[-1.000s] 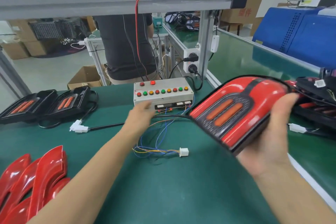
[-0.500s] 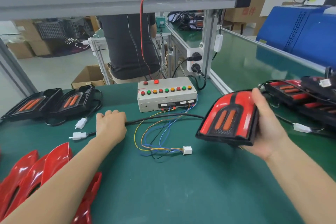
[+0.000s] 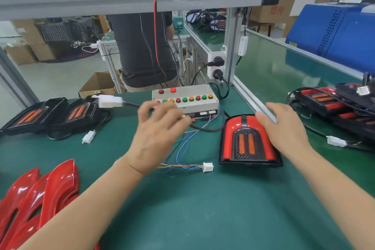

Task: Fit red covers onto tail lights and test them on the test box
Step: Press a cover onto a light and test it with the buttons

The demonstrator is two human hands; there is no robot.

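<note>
- On the green bench mat (image 3: pixel 203 209), largest first: a tail light with its red cover fitted (image 3: pixel 248 140) lies flat at right centre, lens up, its black cable (image 3: pixel 205 128) running left toward the test box.
- Behind it stands the white test box (image 3: pixel 188 100), with rows of red, green and orange buttons along its top.
- Two uncovered black tail lights (image 3: pixel 50 113) lie at far left; loose red covers (image 3: pixel 36 195) are stacked at the near left corner.
- More covered tail lights (image 3: pixel 334 105) are piled at far right.
- Left hand (image 3: pixel 156 138), fingers loosely curled and blurred, seems to hold the cable, whose white plug (image 3: pixel 109 101) is lifted clear of the mat.
- Right hand (image 3: pixel 284 128), fingers spread, rests against the fitted light's right edge.
- A small white connector (image 3: pixel 208 167) on thin coloured wires lies between the hands.
</note>
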